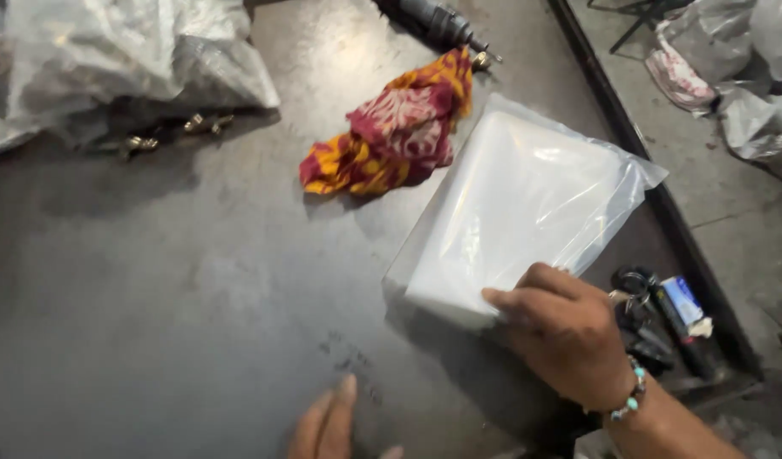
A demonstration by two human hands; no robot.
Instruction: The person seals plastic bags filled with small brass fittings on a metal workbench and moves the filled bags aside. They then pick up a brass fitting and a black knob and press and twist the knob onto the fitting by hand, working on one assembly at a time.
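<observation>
**Right hand gripping a stack of clear plastic bags**

Nearest, the left hand (pixel 330 422) is entering at the bottom edge, fingers together and flat, holding nothing, resting just over the dark metal table (pixel 178 280). To the right, the right hand (pixel 565 331), wearing a beaded bracelet (pixel 630 393), is clamping the near corner of the stack of clear plastic bags (pixel 518 204), thumb on top. The step looks like steadying or lifting the stack; peeling one bag would call for a fingertip pinch. Keys (pixel 633 285) are lying just right. Farther, a red-and-yellow cloth (pixel 391 132) is lying beside the stack; a crumpled plastic sack (pixel 110 59) is sitting far left.
</observation>
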